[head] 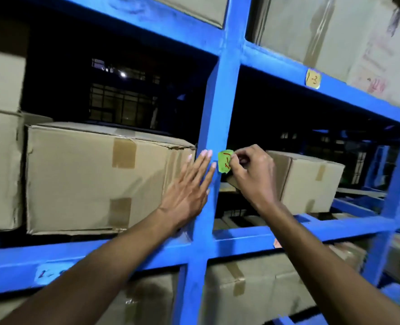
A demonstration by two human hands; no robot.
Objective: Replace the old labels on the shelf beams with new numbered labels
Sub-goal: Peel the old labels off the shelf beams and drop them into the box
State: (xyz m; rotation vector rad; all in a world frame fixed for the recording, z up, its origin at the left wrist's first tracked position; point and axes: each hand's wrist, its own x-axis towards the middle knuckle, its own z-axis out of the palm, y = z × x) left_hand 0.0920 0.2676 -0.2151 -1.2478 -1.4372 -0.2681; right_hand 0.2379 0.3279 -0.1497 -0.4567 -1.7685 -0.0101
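The right hand (250, 170) pinched a green label (225, 161) marked in red, holding it against the right edge of the blue upright post (220, 113). The left hand (189, 186) lay flat with fingers straight and apart, just left of the label, touching the post. A yellow label (313, 78) sat on the upper beam (349, 90), well right of the post.

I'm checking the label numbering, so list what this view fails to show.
- Green label, head view: the right hand pinches its right edge, hiding that side.
- White label on the lower beam: blurred, and the left forearm cuts off its writing.
- Pink scrap: right forearm covers most of it.
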